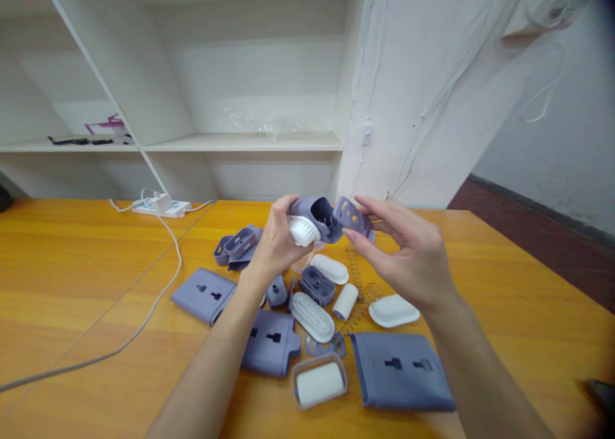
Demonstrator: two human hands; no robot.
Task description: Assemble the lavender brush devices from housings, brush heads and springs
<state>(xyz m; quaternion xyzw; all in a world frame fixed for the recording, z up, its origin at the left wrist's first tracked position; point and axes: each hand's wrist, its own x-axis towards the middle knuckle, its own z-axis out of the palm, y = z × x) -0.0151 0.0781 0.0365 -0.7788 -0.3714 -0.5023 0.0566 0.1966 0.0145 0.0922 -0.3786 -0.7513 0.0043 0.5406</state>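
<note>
My left hand [276,243] is closed round a lavender plastic housing [317,215] with a white brush head [302,230] set in it, held up above the table. My right hand [408,253] pinches a small perforated lavender cover [353,216] against the housing's right end. Below them on the orange wooden table [72,279] lie several lavender plastic parts and white brushes.
Flat lavender panels with slots [403,370] [271,343] [204,293] lie near me, with a clear tray holding a white block [319,381], white brush heads [393,311] [312,316], a white roller [344,301] and coiled springs [355,269]. A white power strip [161,206] and its cable [158,298] sit left. White shelves stand behind.
</note>
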